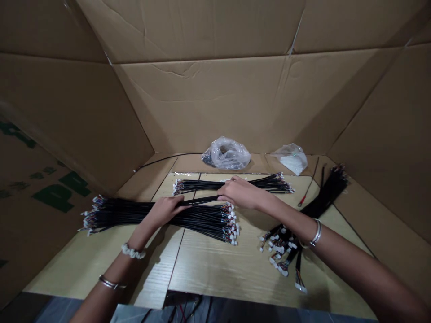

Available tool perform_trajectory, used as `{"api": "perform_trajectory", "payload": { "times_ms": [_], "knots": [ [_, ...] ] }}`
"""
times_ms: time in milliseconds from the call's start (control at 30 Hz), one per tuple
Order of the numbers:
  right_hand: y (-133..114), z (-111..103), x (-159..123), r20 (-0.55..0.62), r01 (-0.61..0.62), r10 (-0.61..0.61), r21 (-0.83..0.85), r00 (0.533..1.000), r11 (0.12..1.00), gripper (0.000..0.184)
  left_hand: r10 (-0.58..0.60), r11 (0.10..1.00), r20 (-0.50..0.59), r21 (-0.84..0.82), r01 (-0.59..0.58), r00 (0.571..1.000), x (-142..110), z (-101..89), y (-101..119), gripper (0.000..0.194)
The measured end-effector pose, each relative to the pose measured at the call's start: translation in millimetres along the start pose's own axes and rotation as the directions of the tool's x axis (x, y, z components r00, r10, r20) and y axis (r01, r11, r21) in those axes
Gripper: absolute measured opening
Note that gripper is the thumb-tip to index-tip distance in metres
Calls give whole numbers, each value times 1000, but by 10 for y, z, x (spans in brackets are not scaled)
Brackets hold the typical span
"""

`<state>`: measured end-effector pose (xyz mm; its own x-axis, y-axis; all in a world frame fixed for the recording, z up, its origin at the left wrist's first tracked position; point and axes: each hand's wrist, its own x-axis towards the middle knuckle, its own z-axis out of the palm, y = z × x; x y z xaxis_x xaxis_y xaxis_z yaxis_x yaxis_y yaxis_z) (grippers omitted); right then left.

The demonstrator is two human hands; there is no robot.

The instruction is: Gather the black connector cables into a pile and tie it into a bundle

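Note:
A short length of black cable (203, 200) runs between my two hands, perhaps more than one strand. My left hand (165, 210) is closed on its left part, just above a thick bundle of black cables (198, 220) with white connectors (231, 224) at its ends. My right hand (238, 191) pinches the cable's right end, and its fingers hide that tip. Behind my right hand lies a smaller bundle of black cables (198, 184), partly covered by the hand.
Another cable bundle (318, 197) with white connectors lies slanted under my right forearm. At the back are a clear plastic bag (232, 154), a small bag with white pieces (293, 161) and a red-ended lead (302, 201). Cardboard walls (215, 98) surround the wooden table (215, 269).

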<state>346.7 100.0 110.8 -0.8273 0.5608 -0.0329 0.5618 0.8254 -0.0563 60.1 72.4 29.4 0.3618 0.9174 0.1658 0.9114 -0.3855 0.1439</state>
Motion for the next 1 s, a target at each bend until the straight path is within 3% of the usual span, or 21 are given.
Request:
{"api": "perform_trajectory", "payload": {
  "times_ms": [167,400,700,867,1000],
  "knots": [
    [65,15,-41,-34,-12,12,-3,999,1000,25,-78,996,-16,49,78,997,-206,-32,-479,30],
    [125,-97,-145,-108,-2,1,-10,994,1000,27,-174,981,-14,90,174,985,-392,-182,-915,28],
    [254,-381,-316,-216,-19,2,-74,976,997,31,-306,947,75,124,296,949,-521,-389,-1213,59],
    [295,-589,-404,-234,-51,22,-119,972,992,34,-355,932,160,139,335,921,-434,-572,-1377,54],
    [395,-683,-462,-240,-76,41,-136,970,988,38,-394,910,147,201,362,907,-354,-803,-1427,49]
  ]
}}
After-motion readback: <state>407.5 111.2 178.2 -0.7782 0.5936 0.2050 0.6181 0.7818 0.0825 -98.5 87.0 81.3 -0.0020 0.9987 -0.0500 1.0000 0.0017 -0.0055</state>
